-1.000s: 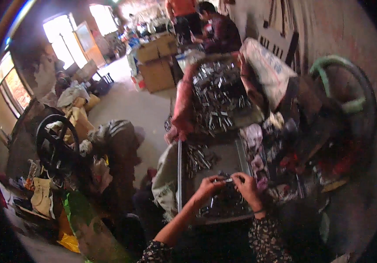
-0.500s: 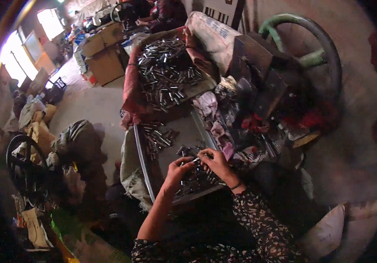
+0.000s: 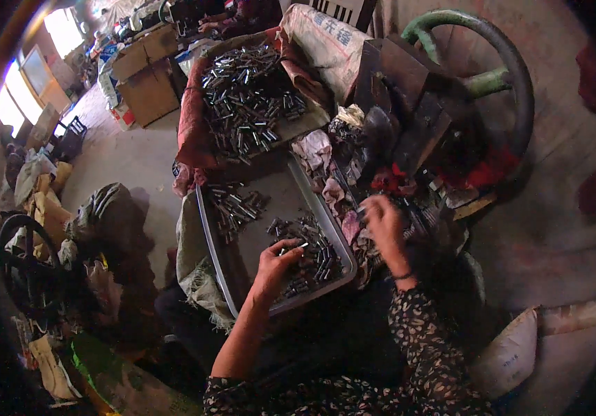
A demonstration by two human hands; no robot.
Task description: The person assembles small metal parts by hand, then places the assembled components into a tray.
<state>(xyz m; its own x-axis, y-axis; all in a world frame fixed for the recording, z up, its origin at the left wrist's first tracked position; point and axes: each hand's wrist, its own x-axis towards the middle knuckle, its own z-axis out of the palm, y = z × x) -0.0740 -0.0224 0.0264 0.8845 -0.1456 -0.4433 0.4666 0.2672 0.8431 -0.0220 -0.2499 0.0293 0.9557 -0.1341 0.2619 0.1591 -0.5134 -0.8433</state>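
My left hand is over the near part of a grey shallow tray, its fingers closed on a small bright metal pin that pokes out past the fingertips. Below and beside it lie several dark metal pins in a loose pile. A second pile of shinier metal pins rests in the tray's far left part. My right hand is beyond the tray's right rim, above the rags, with curled fingers. Something small and dark shows at its fingertips, too blurred to name.
A red-lined container heaped with metal pins stands beyond the tray. To the right are crumpled rags and a dark machine with a green handwheel. A cardboard box sits far left; another black handwheel is nearer.
My hands were together over the tray at a small piece; now the right has moved away to the right, over the rags. The left stays over the tray with the pin. The view has shifted slightly.
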